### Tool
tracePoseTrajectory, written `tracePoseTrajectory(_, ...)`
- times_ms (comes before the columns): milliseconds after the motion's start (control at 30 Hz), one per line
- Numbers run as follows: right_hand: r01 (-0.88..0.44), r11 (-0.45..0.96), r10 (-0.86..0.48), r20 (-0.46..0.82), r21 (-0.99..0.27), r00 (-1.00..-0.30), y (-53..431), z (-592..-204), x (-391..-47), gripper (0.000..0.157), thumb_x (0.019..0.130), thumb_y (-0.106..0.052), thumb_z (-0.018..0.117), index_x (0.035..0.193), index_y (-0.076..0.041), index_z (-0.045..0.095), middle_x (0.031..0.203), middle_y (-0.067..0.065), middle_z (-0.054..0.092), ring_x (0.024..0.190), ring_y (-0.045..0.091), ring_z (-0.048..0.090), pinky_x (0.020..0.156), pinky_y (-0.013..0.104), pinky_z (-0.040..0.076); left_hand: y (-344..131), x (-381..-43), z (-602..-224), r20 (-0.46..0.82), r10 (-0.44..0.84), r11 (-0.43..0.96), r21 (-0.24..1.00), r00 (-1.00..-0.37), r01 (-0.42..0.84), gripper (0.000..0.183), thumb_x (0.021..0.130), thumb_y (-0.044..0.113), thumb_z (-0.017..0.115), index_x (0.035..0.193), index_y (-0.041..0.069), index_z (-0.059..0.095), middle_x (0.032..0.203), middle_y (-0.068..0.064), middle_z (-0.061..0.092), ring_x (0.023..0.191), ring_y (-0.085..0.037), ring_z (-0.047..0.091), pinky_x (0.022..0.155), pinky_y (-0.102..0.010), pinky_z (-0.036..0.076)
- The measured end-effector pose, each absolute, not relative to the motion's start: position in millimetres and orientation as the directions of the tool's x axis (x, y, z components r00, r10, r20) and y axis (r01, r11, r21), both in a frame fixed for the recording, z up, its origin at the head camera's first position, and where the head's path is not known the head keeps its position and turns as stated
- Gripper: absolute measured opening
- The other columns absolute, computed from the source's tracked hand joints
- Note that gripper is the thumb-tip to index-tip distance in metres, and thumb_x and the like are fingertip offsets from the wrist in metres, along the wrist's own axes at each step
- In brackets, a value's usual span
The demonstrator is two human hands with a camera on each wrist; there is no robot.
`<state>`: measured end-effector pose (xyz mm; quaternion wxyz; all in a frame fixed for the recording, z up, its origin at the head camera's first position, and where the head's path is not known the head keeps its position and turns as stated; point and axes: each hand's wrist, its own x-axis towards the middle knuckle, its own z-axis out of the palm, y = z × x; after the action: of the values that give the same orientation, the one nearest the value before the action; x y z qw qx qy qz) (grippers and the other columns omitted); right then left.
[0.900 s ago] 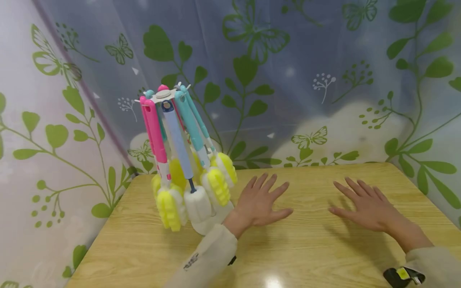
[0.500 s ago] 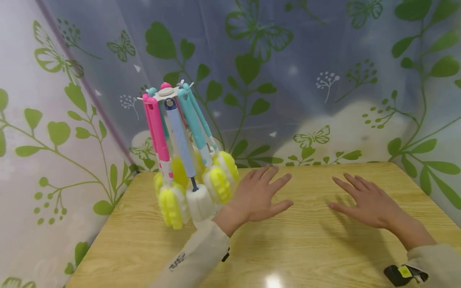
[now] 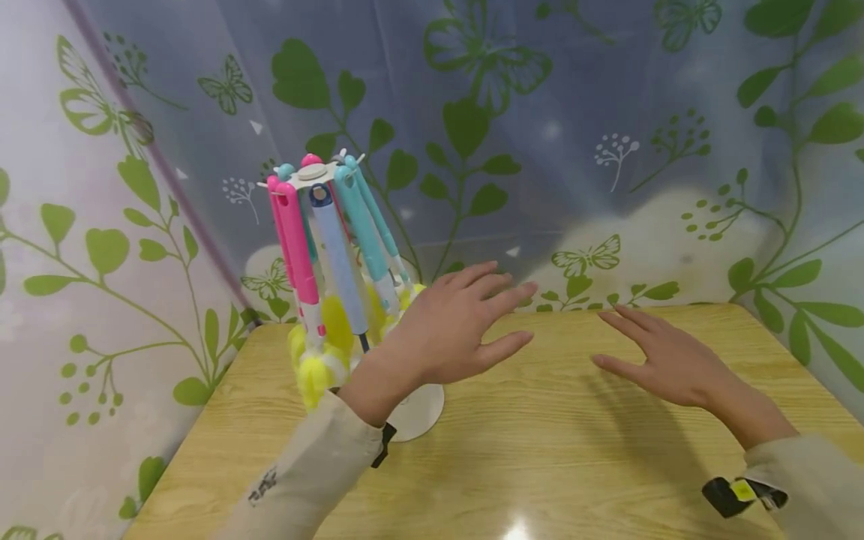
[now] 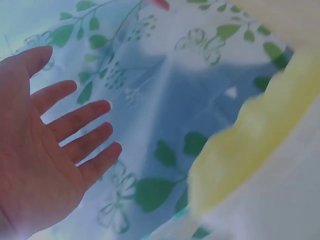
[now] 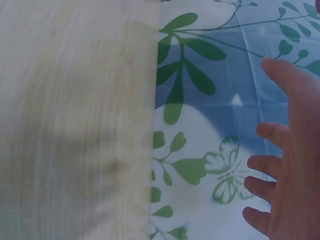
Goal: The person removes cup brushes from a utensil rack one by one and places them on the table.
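Observation:
My left hand is raised above the table with its fingers spread, holding nothing. In the head view it overlaps the lower right part of a rotating-style white stand hung with cleaning brushes. A pink-handled brush, a light blue-handled brush and teal-handled brushes hang from its top. Their heads are yellow and white sponge; one yellow sponge head looms close in the left wrist view. My right hand hovers over the table's right side, fingers straight and apart, also holding nothing.
The wooden table reaches back to a curtain printed with green leaves and butterflies. The stand's round white base rests on the table's left half. Dark wrist straps sit at the sleeves.
Both hands have lifted a little; the left has also shifted left and now covers more of the brush heads. The stand and brushes stay in place.

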<state>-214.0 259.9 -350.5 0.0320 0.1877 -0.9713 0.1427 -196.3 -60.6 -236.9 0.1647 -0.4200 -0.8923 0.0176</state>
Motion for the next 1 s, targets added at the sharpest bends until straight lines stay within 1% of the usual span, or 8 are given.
tracePoseTrajectory(100, -0.381, 0.888, -0.362, 0.118, -0.257, -0.925, 253, -344, -217, 0.078, 0.091, -0.059, 0.047, 0.152, -0.017, 0.024, 0.152, 0.023, 0.022, 0.131, 0.052, 0.026, 0.093, 0.07, 0.028, -67, -193, -220, 0.286, 0.764, 0.636, -0.183, -0.578, 0.75, 0.055, 0.097, 0.051, 0.042, 0.146, 0.027, 0.04, 0.143, -0.001, 0.045, 0.138, -0.021, 0.03, 0.108, -0.04, 0.029)
tracePoseTrajectory(233, -0.395, 0.877, -0.375, 0.124, -0.272, -0.919, 244, -333, -220, 0.078, 0.091, -0.06, 0.046, 0.152, -0.017, 0.024, 0.154, 0.022, 0.02, 0.134, 0.05, 0.023, 0.095, 0.069, 0.025, -76, -188, -197, 0.353, 0.766, 0.625, -0.218, -0.537, 0.75, 0.053, 0.097, 0.047, 0.044, 0.144, 0.024, 0.044, 0.144, -0.003, 0.045, 0.138, -0.021, 0.03, 0.109, -0.04, 0.026)
tracePoseTrajectory(367, -0.413, 0.86, -0.392, 0.132, -0.3, -0.911, 234, -322, -222, 0.077, 0.091, -0.059, 0.047, 0.153, -0.019, 0.024, 0.155, 0.019, 0.015, 0.136, 0.048, 0.018, 0.097, 0.069, 0.022, -89, -182, -175, 0.463, 0.761, 0.611, -0.277, -0.454, 0.741, 0.05, 0.095, 0.043, 0.049, 0.14, 0.019, 0.051, 0.139, -0.008, 0.05, 0.137, -0.024, 0.033, 0.111, -0.039, 0.023)
tracePoseTrajectory(467, -0.427, 0.855, -0.403, 0.14, -0.294, -0.904, 228, -316, -224, 0.076, 0.091, -0.059, 0.047, 0.152, -0.019, 0.024, 0.156, 0.018, 0.015, 0.137, 0.047, 0.018, 0.098, 0.068, 0.023, -102, -179, -160, 0.541, 0.739, 0.619, -0.308, -0.402, 0.722, 0.048, 0.094, 0.039, 0.054, 0.136, 0.015, 0.054, 0.136, -0.011, 0.052, 0.135, -0.027, 0.036, 0.111, -0.039, 0.022)
tracePoseTrajectory(533, -0.434, 0.854, -0.408, 0.147, -0.287, -0.901, 224, -314, -225, 0.076, 0.091, -0.059, 0.047, 0.152, -0.019, 0.024, 0.156, 0.017, 0.015, 0.138, 0.046, 0.018, 0.098, 0.068, 0.024, -112, -179, -151, 0.581, 0.712, 0.643, -0.313, -0.394, 0.699, 0.048, 0.093, 0.036, 0.056, 0.134, 0.013, 0.056, 0.135, -0.012, 0.053, 0.134, -0.028, 0.037, 0.111, -0.039, 0.021)
tracePoseTrajectory(667, -0.442, 0.849, -0.418, 0.144, -0.288, -0.897, 219, -314, -227, 0.075, 0.091, -0.06, 0.045, 0.153, -0.022, 0.024, 0.156, 0.016, 0.016, 0.137, 0.045, 0.02, 0.097, 0.068, 0.025, -132, -185, -135, 0.646, 0.634, 0.722, -0.298, -0.425, 0.624, 0.047, 0.092, 0.033, 0.056, 0.134, 0.012, 0.056, 0.135, -0.013, 0.053, 0.134, -0.029, 0.038, 0.111, -0.041, 0.022)
tracePoseTrajectory(867, -0.465, 0.835, -0.441, 0.147, -0.296, -0.885, 212, -317, -228, 0.074, 0.092, -0.06, 0.044, 0.152, -0.023, 0.024, 0.155, 0.017, 0.018, 0.136, 0.047, 0.021, 0.098, 0.069, 0.022, -160, -198, -127, 0.681, 0.511, 0.821, -0.204, -0.524, 0.534, 0.05, 0.091, 0.031, 0.056, 0.137, 0.009, 0.052, 0.134, -0.011, 0.054, 0.132, -0.027, 0.039, 0.106, -0.046, 0.03)
tracePoseTrajectory(1000, -0.469, 0.832, -0.446, 0.145, -0.297, -0.883, 210, -320, -228, 0.073, 0.092, -0.061, 0.044, 0.153, -0.026, 0.023, 0.155, 0.017, 0.019, 0.137, 0.046, 0.02, 0.099, 0.069, 0.022, -169, -204, -130, 0.684, 0.44, 0.86, -0.136, -0.582, 0.491, 0.053, 0.091, 0.032, 0.055, 0.136, 0.005, 0.051, 0.134, -0.013, 0.054, 0.129, -0.03, 0.042, 0.104, -0.047, 0.032)
